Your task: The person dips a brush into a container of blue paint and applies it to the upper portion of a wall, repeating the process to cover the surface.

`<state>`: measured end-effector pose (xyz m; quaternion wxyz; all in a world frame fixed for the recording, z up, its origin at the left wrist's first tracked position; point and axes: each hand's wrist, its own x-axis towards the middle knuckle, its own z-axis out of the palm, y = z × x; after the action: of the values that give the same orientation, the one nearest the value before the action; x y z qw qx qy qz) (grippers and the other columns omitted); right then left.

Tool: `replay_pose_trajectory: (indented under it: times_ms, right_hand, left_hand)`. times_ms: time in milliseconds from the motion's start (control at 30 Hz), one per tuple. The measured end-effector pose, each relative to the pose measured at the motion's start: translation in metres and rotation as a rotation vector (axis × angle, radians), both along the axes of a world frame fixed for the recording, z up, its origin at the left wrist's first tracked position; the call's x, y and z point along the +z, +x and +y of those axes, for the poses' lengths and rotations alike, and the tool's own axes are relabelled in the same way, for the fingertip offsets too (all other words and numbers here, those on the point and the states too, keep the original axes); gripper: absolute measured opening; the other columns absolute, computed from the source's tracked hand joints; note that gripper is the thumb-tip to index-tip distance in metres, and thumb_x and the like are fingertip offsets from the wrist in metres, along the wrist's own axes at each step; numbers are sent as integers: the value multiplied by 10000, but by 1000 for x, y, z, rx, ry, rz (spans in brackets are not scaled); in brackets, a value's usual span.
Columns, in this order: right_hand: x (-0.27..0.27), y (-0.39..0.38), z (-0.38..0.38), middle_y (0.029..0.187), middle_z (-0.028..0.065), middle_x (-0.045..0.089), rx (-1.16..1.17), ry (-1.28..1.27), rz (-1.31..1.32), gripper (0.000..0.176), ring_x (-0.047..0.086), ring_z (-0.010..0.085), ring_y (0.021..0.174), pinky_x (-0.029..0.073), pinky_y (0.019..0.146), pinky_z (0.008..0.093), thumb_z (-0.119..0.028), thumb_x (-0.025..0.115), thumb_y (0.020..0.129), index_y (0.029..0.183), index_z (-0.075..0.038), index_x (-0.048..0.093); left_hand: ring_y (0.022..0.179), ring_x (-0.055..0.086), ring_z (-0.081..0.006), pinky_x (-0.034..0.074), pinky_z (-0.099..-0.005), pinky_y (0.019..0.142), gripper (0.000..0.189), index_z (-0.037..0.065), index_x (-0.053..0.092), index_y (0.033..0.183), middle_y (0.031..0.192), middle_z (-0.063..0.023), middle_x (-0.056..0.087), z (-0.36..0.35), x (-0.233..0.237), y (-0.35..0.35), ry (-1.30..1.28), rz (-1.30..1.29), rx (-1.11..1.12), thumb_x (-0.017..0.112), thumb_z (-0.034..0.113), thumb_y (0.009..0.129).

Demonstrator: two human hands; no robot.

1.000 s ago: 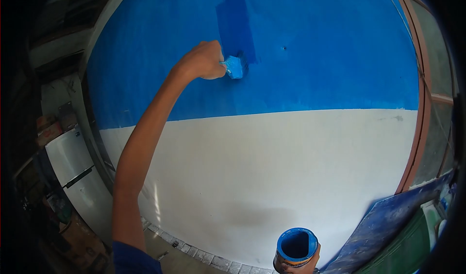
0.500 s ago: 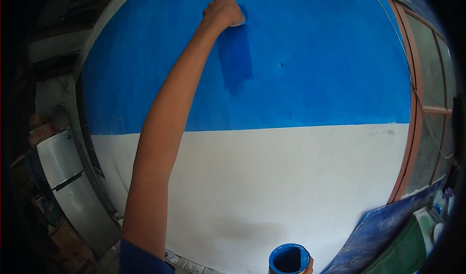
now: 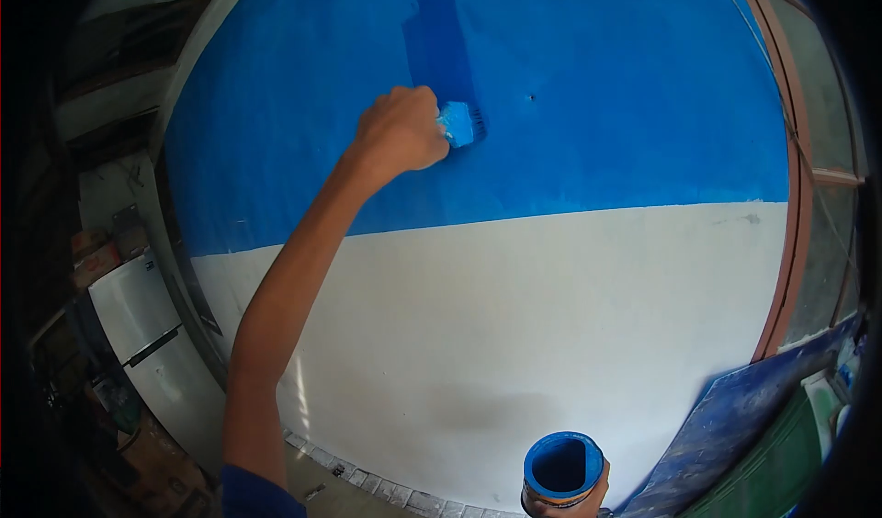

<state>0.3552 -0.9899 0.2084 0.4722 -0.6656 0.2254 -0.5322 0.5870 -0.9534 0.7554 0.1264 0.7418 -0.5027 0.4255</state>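
My left hand (image 3: 401, 130) is closed around a paintbrush (image 3: 457, 124) whose blue-smeared ferrule shows past the fingers. Its bristles press on the blue upper part of the wall (image 3: 625, 105). A darker, wet-looking strip of blue paint (image 3: 439, 45) runs up the wall from the brush. Low in the view, my right hand (image 3: 593, 495) grips a paint can (image 3: 562, 438) from its right side. The can's rim and inner wall are coated in blue. Its handle side and base are cut off by the frame.
Below the blue, the wall is white (image 3: 514, 316). A silver refrigerator (image 3: 152, 353) stands at the left with boxes on top. At the right are a brown-framed window (image 3: 795, 151), a paint-stained blue board (image 3: 707, 435) and a green object (image 3: 772, 463). Grey edging (image 3: 367, 486) follows the wall's foot.
My left hand has drawn the brush down the wall, and the dark strip now reaches lower. The can in my right hand shows higher in view. The camera has shifted slightly.
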Motion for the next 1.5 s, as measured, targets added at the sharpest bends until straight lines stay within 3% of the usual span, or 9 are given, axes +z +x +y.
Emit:
replay_pose_trajectory:
  times_ms: [67, 133, 333, 400, 467, 900, 1133, 1333, 1500]
  right_hand:
    - [5, 4, 4, 1159, 189, 629, 1, -31, -8, 1129, 645, 292, 1037, 534, 884, 426, -435, 942, 460, 1350, -1, 401]
    - [7, 7, 6, 1153, 181, 630, 4, -45, -12, 1126, 644, 286, 1030, 530, 884, 423, -447, 944, 458, 1344, -5, 408]
    - [17, 12, 8, 1140, 163, 632, -11, -94, -41, 1119, 641, 271, 1015, 520, 885, 417, -473, 949, 454, 1330, -15, 424]
    - [19, 8, 11, 1147, 160, 628, -12, -90, -57, 1121, 637, 270, 1023, 519, 886, 417, -460, 952, 457, 1335, -17, 416]
    - [25, 4, 13, 1149, 159, 627, -19, -65, -87, 1118, 636, 269, 1025, 520, 886, 417, -446, 955, 462, 1339, -18, 410]
    - [-2, -3, 14, 1159, 189, 630, 8, 9, 53, 1103, 648, 302, 1047, 537, 884, 426, -405, 921, 496, 1357, 14, 374]
    - [13, 6, 14, 1151, 190, 632, 8, -68, 74, 1095, 646, 288, 1045, 530, 892, 425, -413, 927, 494, 1346, 9, 383]
    - [11, 12, 20, 1139, 171, 636, 73, -31, -23, 1103, 644, 268, 1024, 525, 890, 417, -417, 956, 489, 1335, 5, 388]
    - [12, 10, 15, 1135, 174, 638, 76, -35, -57, 1108, 646, 270, 1023, 526, 889, 420, -423, 955, 489, 1336, 9, 385]
  left_hand:
    - [915, 682, -350, 533, -461, 777, 294, -33, 693, 1076, 983, -236, 691, 12, 36, -5, -107, -13, 17, 676, 142, 840]
    - [782, 686, -369, 550, -436, 646, 128, -2, 670, 746, 805, -195, 698, 1, 79, 15, -348, -213, -63, 679, 125, 764]
    - [792, 694, -365, 571, -437, 669, 95, -16, 671, 807, 833, -193, 700, -39, 155, 35, -472, -228, -155, 655, 69, 769]
    - [820, 700, -376, 581, -465, 702, 104, -17, 674, 865, 855, -205, 699, -55, 144, 39, -386, -282, -72, 645, 22, 774]
    - [988, 668, -385, 554, -458, 835, 415, 22, 644, 1227, 1060, -227, 683, -60, 116, 30, -226, -273, 49, 613, 12, 813]
    - [667, 662, -307, 553, -390, 564, 593, -46, 544, 1330, 1010, -226, 591, -27, -106, 46, 33, -413, 27, 613, -122, 746]
    - [682, 695, -321, 571, -378, 550, 549, -1, 570, 1325, 904, -221, 637, 21, -8, 46, -382, -365, 120, 675, -17, 786]
    - [802, 706, -351, 594, -408, 626, 259, 29, 676, 1094, 990, -252, 654, 0, 129, 73, -440, -577, 278, 633, 57, 840]
    - [786, 695, -349, 583, -411, 650, 403, 87, 623, 1285, 984, -234, 629, -39, 135, 80, -290, -591, 421, 556, 8, 895]
